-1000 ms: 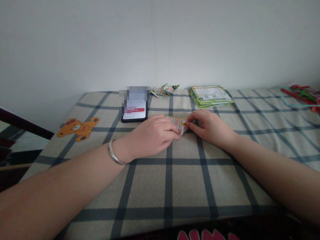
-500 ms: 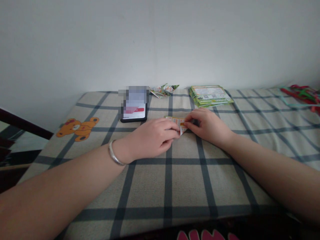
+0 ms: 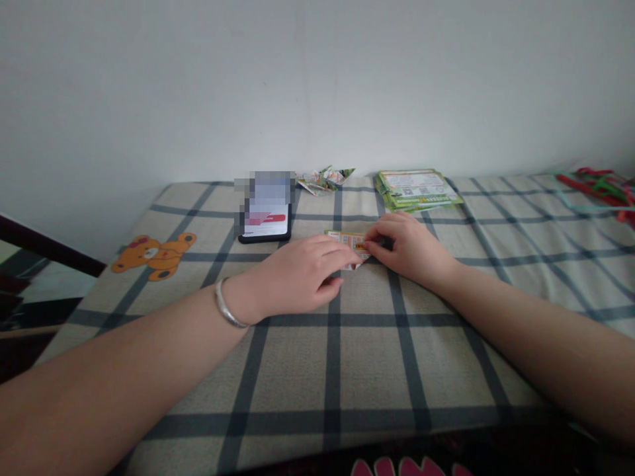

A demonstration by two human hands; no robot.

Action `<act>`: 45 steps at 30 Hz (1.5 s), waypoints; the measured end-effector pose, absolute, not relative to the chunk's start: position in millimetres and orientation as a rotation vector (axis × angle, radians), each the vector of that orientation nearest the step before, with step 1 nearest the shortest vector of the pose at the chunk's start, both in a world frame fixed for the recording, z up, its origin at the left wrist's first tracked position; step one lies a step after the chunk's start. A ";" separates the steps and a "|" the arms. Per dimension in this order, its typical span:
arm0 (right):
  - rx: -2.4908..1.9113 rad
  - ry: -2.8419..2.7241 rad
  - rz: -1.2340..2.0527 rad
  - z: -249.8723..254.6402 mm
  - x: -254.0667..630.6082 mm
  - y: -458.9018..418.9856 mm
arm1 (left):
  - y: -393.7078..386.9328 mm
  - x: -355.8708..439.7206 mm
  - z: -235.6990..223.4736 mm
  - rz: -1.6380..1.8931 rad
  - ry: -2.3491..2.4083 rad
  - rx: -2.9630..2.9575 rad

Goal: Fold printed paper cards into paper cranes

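A small folded piece of printed paper (image 3: 353, 242) lies on the checked cloth in front of me, its edges partly covered by my fingers. My right hand (image 3: 409, 243) pinches its right end between thumb and forefinger. From the left, my left hand (image 3: 310, 271) rests its outstretched fingers on the paper, the thumb held apart below them. A silver bangle (image 3: 229, 304) circles my left wrist. Which folds lie beneath the fingers cannot be seen.
A phone (image 3: 268, 221) with a partly blurred screen lies behind my left hand. Beside it are folded paper pieces (image 3: 325, 180), then a stack of printed sheets (image 3: 419, 189). Red and green items (image 3: 598, 188) sit far right. A bear picture (image 3: 155, 256) is at left.
The left fingers have loosened and straightened over the paper, the thumb now apart from them. More of the paper's lower edge shows. The right hand keeps its pinch nearly in place.
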State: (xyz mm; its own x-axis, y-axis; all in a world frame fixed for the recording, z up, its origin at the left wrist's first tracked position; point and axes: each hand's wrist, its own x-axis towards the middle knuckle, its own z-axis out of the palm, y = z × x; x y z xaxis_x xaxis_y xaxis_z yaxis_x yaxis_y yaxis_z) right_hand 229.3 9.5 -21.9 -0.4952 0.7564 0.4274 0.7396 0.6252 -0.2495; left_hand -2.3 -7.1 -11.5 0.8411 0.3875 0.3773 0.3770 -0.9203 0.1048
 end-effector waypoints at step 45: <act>-1.016 -2.541 -0.120 -13.6 235.6 0.4 | -3.2 -2.9 -14.0 0.609 0.618 3.088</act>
State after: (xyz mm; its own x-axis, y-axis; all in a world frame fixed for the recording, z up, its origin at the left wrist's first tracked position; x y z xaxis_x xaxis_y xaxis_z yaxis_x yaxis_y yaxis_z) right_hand 235.6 0.4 -13.6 -0.6562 0.6432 0.3946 0.6776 0.7324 -0.0670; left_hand -2.9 -3.2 -14.0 0.8537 0.3579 0.3782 0.3832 -0.9236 0.0092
